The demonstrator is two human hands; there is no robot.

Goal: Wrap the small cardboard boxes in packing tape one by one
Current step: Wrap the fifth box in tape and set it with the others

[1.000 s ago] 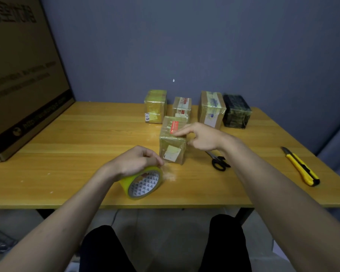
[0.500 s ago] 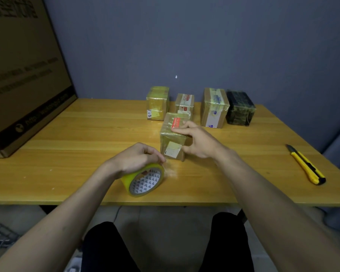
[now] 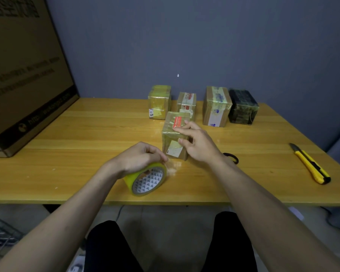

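Right hand [image 3: 199, 145] shifted onto upright box [image 3: 175, 137]; left hand [image 3: 139, 158] grips tape roll [image 3: 145, 179].

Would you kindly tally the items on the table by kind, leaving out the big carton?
Small boxes: 5
Tape roll: 1
Scissors: 1
Utility knife: 1
Total: 8

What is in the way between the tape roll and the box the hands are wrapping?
Nothing visible. The tape roll in the left hand sits just in front of the box, which the right hand touches.
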